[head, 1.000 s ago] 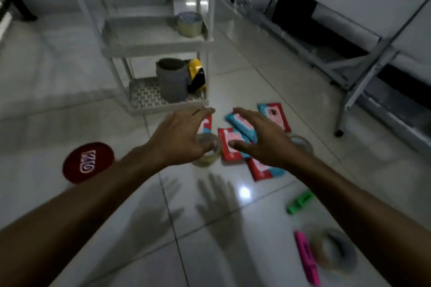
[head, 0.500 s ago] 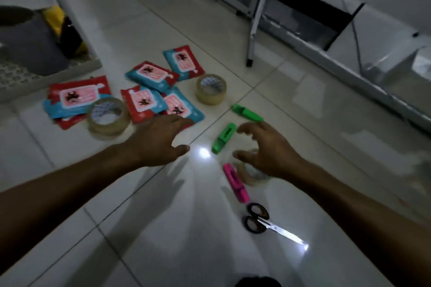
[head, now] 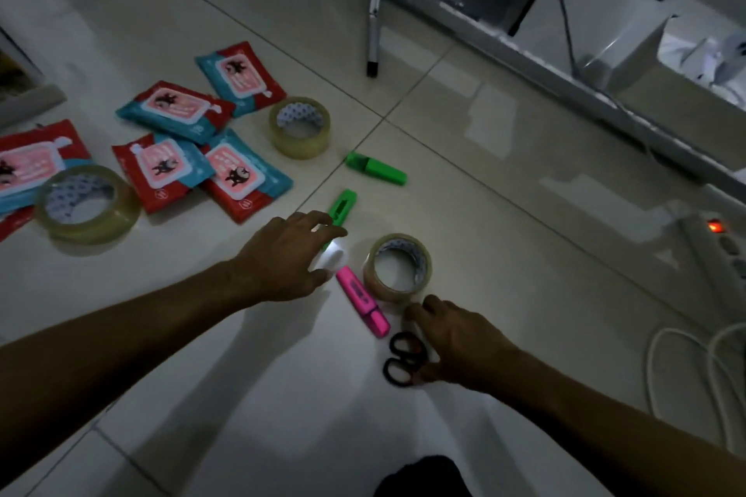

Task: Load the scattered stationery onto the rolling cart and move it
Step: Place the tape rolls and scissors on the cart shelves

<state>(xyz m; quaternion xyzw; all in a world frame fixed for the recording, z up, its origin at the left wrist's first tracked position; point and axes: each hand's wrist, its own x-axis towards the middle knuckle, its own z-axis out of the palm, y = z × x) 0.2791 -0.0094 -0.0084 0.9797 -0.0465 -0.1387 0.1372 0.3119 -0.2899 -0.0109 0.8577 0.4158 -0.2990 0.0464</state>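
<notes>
Floor point(head: 504, 182) w/ 3 tape rolls point(head: 299, 127), 3 highlighters point(head: 376, 169), 1 scissors point(head: 403, 360).

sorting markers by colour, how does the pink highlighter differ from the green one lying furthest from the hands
The pink highlighter is pink and lies against a tape roll, between the two hands. The far green highlighter is green and lies alone on bare floor, touching nothing. Both are chunky capped markers lying flat on the tiles.

Head-worn wide-angle view, steeply down onto tiled floor point(head: 464, 182) (close above, single view)
</notes>
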